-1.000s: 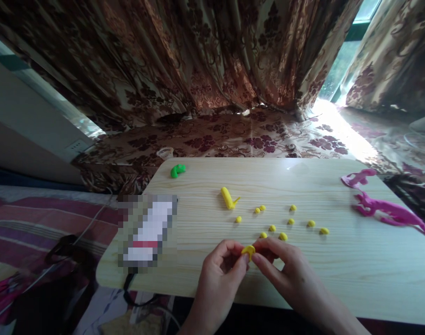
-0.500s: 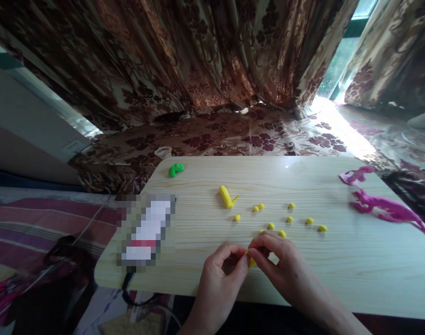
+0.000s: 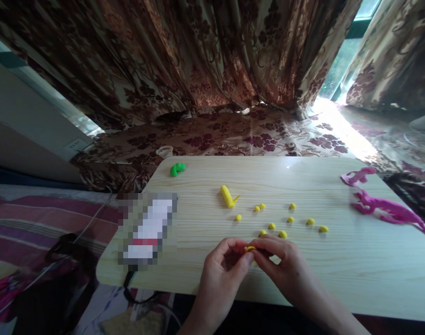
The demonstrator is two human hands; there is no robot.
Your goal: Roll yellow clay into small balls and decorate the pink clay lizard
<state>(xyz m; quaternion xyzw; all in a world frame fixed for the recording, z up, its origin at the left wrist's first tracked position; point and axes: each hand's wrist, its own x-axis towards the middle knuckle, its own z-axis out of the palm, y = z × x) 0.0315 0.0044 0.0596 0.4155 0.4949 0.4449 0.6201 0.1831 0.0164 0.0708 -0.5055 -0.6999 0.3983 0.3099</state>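
Observation:
Near the table's front edge, my left hand (image 3: 223, 270) and my right hand (image 3: 282, 260) meet fingertip to fingertip. Between them they pinch a small piece of yellow modelling clay (image 3: 250, 249), mostly covered by the fingers. Just beyond the hands lie several small yellow clay balls (image 3: 282, 234), scattered over the wooden table (image 3: 198, 232). Farther back rests a yellow clay roll (image 3: 227, 196) with a thin strand sticking out at its near end.
A green clay lump (image 3: 177, 169) sits at the back left corner. Pink clay pieces (image 3: 383, 207) lie along the right side. On the left is a blurred-out device (image 3: 149, 230) with a black cable (image 3: 128, 284). A patterned curtain (image 3: 215, 60) hangs behind.
The yellow clay piece has been turned between the fingertips, and less of it shows than a second ago. The balls and other pieces stay put; the view shifts slightly.

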